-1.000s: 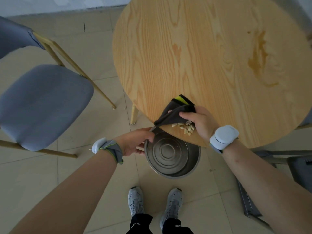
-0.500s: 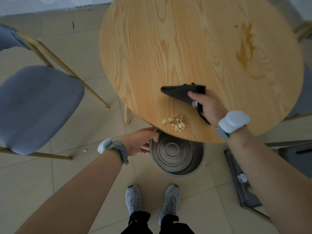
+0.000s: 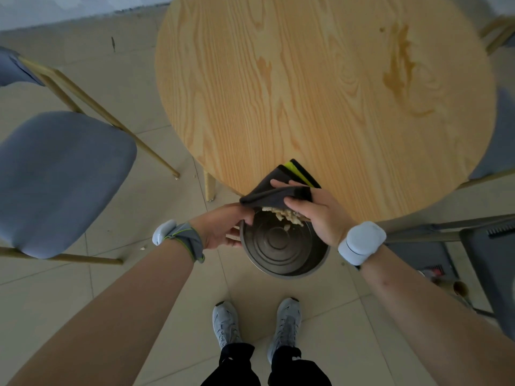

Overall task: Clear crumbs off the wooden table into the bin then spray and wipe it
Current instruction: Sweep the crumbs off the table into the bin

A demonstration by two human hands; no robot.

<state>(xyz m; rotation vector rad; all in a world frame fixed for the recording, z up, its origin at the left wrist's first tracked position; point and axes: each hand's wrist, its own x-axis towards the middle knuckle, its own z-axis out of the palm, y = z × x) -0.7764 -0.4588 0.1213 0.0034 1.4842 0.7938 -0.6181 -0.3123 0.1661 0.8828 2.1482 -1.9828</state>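
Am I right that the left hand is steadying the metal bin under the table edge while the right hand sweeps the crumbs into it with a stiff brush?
Not quite: the head view shows the right hand sweeping with a dark folded cloth, not a brush. The rest holds: the left hand grips the rim of the metal bin below the table edge, and crumbs are dropping in.

Both forearms were bare, with no sleeves. The left wrist wore a grey strap edged in bright green, carrying a pale rounded device. The right wrist bore a white rounded unit. Below were black trousers and light grey trainers.
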